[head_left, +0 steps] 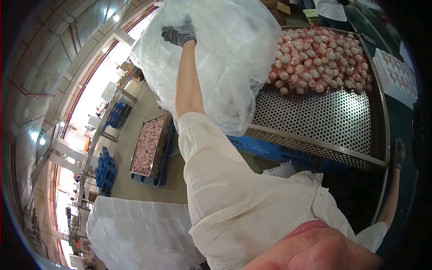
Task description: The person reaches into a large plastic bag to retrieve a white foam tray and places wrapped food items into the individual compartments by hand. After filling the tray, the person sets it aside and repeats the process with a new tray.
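My left hand (179,36), in a grey knit glove, is closed on a large translucent plastic bag (225,58). The bag bulges over the left end of a perforated metal tray (315,117). Many pink-and-white wrapped balls (315,58) are heaped at the tray's far end; its near part shows bare holes. My right hand (398,154), also gloved, lies with fingers stretched out on the dark green surface (405,189) beside the tray's right edge, holding nothing that I can see.
A white tray of wrapped balls (396,74) rests on the green surface. At left, another metal tray of balls (148,144) sits low on a blue base, near stacked blue pallets (105,171). Plastic sheeting (139,229) is at lower left. Another person (331,10) stands beyond the tray.
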`<state>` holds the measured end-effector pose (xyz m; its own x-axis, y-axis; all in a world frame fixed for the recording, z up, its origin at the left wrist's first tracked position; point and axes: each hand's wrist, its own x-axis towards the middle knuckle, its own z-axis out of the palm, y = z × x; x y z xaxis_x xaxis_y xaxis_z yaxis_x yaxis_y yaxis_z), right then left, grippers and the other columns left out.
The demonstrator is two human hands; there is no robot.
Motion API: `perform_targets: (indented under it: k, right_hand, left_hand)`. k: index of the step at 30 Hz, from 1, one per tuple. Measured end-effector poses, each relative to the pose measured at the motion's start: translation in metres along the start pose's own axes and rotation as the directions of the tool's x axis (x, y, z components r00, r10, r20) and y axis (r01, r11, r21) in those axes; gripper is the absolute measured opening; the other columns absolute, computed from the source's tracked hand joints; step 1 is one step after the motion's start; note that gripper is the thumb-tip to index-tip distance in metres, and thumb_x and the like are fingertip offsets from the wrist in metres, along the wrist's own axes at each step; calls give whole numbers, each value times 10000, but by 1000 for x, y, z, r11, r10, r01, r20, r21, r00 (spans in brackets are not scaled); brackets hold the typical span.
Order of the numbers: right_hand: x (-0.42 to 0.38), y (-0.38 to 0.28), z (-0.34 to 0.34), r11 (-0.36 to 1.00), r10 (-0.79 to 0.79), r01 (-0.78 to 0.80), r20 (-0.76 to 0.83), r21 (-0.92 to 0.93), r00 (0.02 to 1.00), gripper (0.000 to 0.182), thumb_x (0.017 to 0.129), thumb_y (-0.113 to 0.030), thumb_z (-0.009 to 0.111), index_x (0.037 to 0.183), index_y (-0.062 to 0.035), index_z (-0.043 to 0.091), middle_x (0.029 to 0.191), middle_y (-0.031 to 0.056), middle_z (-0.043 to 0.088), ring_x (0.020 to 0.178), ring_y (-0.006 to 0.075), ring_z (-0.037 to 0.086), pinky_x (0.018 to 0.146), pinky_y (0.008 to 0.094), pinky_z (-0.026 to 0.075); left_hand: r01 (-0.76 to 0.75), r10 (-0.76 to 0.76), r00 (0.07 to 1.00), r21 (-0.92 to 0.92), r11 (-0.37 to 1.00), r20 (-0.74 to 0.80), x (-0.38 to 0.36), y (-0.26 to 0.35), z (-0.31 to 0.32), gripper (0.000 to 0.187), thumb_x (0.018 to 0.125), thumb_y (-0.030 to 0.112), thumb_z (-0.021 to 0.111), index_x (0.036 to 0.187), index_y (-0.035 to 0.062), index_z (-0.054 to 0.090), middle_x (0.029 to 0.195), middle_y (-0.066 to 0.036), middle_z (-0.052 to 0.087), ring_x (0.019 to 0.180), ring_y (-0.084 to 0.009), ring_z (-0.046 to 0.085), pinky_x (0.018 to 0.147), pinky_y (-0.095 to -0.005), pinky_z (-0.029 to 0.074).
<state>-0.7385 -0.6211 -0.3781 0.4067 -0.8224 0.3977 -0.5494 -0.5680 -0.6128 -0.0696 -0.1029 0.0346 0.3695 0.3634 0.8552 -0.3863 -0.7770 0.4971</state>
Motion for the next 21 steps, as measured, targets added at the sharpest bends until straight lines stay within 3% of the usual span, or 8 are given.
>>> perform_targets:
  k: [3,6,10,11,12,14,15,21]
  right_hand:
    - [-9,-48,-14,998,-26,25,-19,-59,999,241,821,-130,425,1028,-42,512,1084,63,487,1006,158,442,886,260,330]
    - [-12,-47,-12,1000,-1,1,-36,-10,999,245,820,-130,427,1036,-45,507,1080,63,488,1006,158,441,887,264,330]
    - [-7,-8,4,1000,-26,27,-26,12,999,257,825,-139,419,1053,-47,493,1082,68,484,1006,166,438,882,263,323]
    - [-7,1,6,1000,-15,14,-43,-9,999,253,826,-127,415,1051,-43,495,1080,69,486,1007,165,438,892,264,325]
    - [-8,-2,2,1000,-13,12,-38,-15,999,253,826,-127,415,1051,-43,495,1080,69,486,1007,165,438,892,264,325]
    - [-12,-16,-7,990,-80,80,5,-118,997,252,828,-127,412,1050,-40,494,1085,69,483,1007,166,439,892,262,326]
    - [-11,-9,-5,990,-79,79,8,-117,997,252,828,-127,412,1050,-40,494,1085,69,483,1007,166,439,892,262,326]
    - [-6,16,3,993,-95,93,-15,-72,995,249,832,-138,407,1046,-46,496,1101,64,474,1014,169,437,891,266,327]
  left_hand:
    - [272,-256,946,-58,961,201,1,9,-25,1016,443,565,671,1156,-33,265,1140,-215,347,1097,-351,306,864,-440,319]
    - [302,-180,900,-271,914,396,0,-5,-22,1010,385,526,718,1123,-23,300,1114,-200,365,1057,-310,367,818,-399,377]
    - [37,-13,974,-102,994,225,-34,0,-17,1052,421,516,704,1203,-2,229,1196,-198,305,1099,-290,334,893,-371,310]
    - [18,27,964,-168,986,263,-35,-6,-12,963,536,507,644,1224,0,202,1228,-197,269,1128,-287,296,934,-355,251]
    - [47,131,936,-487,872,325,-7,-52,52,915,581,513,598,1226,-1,202,1230,-197,265,1131,-281,291,938,-349,241]
    - [322,333,837,-883,342,434,46,-137,174,825,669,524,505,1228,-2,201,1235,-197,259,1139,-268,281,948,-336,220]
    - [70,79,925,-373,925,371,15,-65,73,811,687,529,469,1232,-3,190,1239,-198,253,1141,-276,277,948,-341,216]
    - [236,-281,952,293,926,122,18,-65,-5,739,742,460,432,1218,-47,182,1206,-273,252,1130,-392,266,920,-413,252]
